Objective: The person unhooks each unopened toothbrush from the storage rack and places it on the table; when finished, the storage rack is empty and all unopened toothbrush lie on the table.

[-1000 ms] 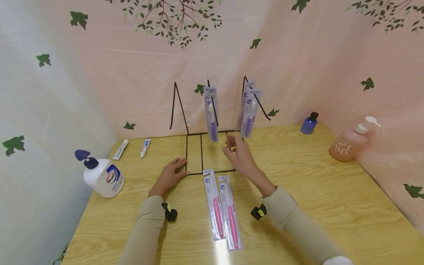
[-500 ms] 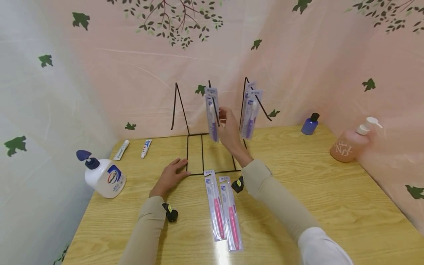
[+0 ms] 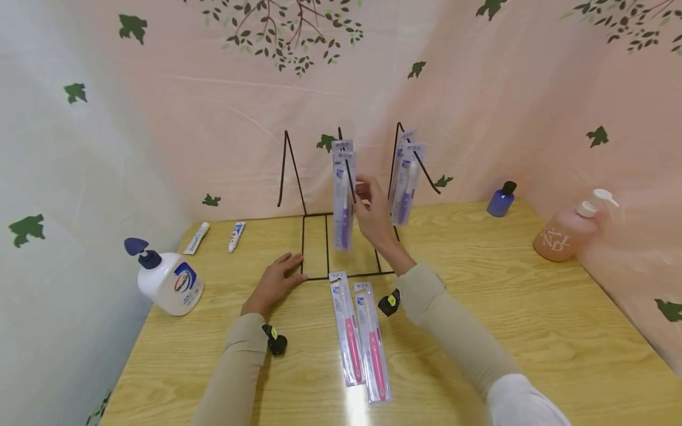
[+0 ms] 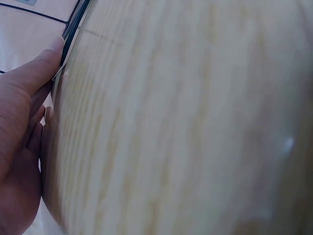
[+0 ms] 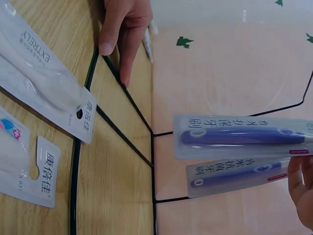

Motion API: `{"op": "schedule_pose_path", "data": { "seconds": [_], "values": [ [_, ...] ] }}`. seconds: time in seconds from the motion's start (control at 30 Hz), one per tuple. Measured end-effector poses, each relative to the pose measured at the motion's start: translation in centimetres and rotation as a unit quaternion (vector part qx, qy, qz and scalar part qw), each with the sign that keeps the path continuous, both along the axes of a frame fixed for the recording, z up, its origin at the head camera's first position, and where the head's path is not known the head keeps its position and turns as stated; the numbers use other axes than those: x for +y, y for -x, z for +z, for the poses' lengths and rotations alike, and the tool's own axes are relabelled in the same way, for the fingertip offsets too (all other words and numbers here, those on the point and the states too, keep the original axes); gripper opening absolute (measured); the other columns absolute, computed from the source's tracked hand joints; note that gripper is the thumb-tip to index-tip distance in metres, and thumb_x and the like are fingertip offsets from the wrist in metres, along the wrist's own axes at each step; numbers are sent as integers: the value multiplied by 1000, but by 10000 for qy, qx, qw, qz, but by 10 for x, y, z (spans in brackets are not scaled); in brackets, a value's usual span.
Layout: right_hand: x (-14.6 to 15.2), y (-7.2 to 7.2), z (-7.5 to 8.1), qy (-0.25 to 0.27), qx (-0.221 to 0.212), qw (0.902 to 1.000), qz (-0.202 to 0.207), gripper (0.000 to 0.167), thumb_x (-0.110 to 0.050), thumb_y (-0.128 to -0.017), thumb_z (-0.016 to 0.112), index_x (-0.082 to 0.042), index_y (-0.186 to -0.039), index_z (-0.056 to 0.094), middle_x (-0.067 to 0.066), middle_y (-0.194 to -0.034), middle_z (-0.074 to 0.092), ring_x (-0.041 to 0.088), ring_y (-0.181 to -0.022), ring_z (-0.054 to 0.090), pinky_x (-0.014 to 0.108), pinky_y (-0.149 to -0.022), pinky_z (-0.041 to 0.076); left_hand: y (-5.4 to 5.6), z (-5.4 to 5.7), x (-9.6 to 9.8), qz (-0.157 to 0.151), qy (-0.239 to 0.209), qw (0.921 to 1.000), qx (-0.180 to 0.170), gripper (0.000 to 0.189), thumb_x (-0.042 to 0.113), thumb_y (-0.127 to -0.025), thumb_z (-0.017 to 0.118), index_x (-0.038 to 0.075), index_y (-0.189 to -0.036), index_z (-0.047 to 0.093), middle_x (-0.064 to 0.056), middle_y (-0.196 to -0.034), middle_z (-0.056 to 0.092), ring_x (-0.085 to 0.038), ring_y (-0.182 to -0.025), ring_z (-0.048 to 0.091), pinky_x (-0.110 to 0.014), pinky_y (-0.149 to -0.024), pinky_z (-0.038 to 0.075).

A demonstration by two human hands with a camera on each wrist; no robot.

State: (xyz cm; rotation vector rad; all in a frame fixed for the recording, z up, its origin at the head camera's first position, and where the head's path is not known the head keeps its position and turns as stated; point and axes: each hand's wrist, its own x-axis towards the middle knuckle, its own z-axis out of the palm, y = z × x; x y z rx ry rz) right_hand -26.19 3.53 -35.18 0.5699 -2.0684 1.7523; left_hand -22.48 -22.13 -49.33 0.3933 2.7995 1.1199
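Observation:
My right hand (image 3: 374,214) pinches the edge of the front packaged purple toothbrush (image 3: 344,204) at the rack's middle hook. A second purple toothbrush pack (image 5: 230,176) hangs behind it. In the right wrist view, the fingertips (image 5: 296,181) meet the front pack's side. My left hand (image 3: 274,284) rests at the left front corner of the black wire rack (image 3: 303,245), thumb and fingers extended along its base; the left wrist view shows the thumb (image 4: 41,68) at the wire. Two packaged pink toothbrushes (image 3: 346,331) lie side by side on the table before the rack.
More purple toothbrush packs (image 3: 408,186) hang on the right hook; the left hook (image 3: 285,168) is bare. A white pump bottle (image 3: 169,284) and two small tubes (image 3: 237,236) stand or lie left. A blue bottle (image 3: 501,200) and pink pump bottle (image 3: 565,234) are at right.
My right hand has risen from the rack's base to the middle hook. The front purple toothbrush has come forward and lower, apart from the one behind. My left hand has stayed put.

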Motion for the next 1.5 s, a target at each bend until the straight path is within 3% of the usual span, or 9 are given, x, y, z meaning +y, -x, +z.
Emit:
{"op": "schedule_pose_path", "data": {
  "seconds": [0.1, 0.2, 0.47, 0.77, 1.0, 1.13, 1.27, 1.37, 1.5],
  "values": [
    [8, -20, 12, -116, -128, 9998, 98, 33, 1, -97, 48, 2, -130, 47, 26, -106, 57, 38, -90, 58, 25, -65, 51, 0, 2, 1, 0, 10, 10000, -53, 61, 34, -93, 63, 15, -147, 41, -13, -156, 28, -37, -145, 22, -58, -115, 21],
    [17, -30, 14, -182, -351, 9990, 219, 35, 0, -96, 49, 0, -132, 48, 24, -107, 58, 35, -91, 59, 27, -66, 51, 0, 2, 1, -25, 20, 10000, -18, 61, 33, -93, 63, 15, -147, 41, -14, -156, 28, -37, -144, 22, -58, -115, 21],
    [44, -42, -6, -556, -525, 9959, 480, 37, -9, -97, 54, -7, -134, 52, 18, -106, 62, 22, -86, 59, 22, -60, 48, 1, -1, 1, -41, 47, 9999, 136, 60, 31, -92, 64, 13, -145, 43, -17, -154, 31, -39, -143, 25, -59, -114, 23],
    [60, -77, -2, -732, -462, 9920, 920, 35, -12, -97, 56, -12, -132, 54, 13, -102, 63, 20, -83, 59, 24, -62, 51, 1, -1, 0, -9, 175, 9997, 198, 60, 31, -92, 64, 11, -145, 43, -17, -153, 33, -40, -142, 25, -59, -113, 23],
    [76, -95, -1, -849, -654, 9905, 864, 36, -10, -96, 57, -10, -132, 53, 14, -103, 63, 15, -88, 61, 25, -67, 54, 1, 1, 2, 4, 199, 9997, 150, 60, 32, -92, 64, 12, -145, 43, -17, -154, 32, -39, -143, 25, -58, -114, 22],
    [89, -100, -12, -882, -940, 9887, 762, 36, -7, -96, 56, -6, -132, 52, 16, -102, 62, 12, -86, 60, 27, -67, 55, 0, 0, 1, -17, 156, 9997, 165, 61, 31, -92, 64, 11, -145, 43, -18, -154, 31, -40, -143, 25, -59, -113, 23],
    [103, -104, -35, -972, -1389, 9839, 558, 36, -5, -96, 56, -5, -131, 52, 17, -101, 60, 13, -80, 60, 28, -64, 56, 1, -1, 1, -50, 70, 9999, 136, 61, 30, -92, 64, 11, -146, 42, -17, -154, 31, -40, -143, 23, -59, -114, 22],
    [110, -108, -56, -1125, -1858, 9751, 454, 37, -4, -95, 57, -4, -131, 50, 19, -102, 59, 16, -82, 61, 30, -66, 57, 1, -2, 1, -73, 24, 9999, 101, 62, 31, -92, 64, 11, -146, 42, -16, -154, 32, -39, -143, 23, -59, -114, 22],
    [115, -115, -81, -1147, -2667, 9555, 521, 39, -2, -95, 56, -2, -133, 47, 21, -104, 58, 21, -85, 64, 33, -67, 59, 1, -2, 0, -89, 25, 9999, 120, 62, 32, -92, 64, 11, -146, 41, -15, -154, 32, -39, -143, 23, -59, -114, 22]
  ]
}}
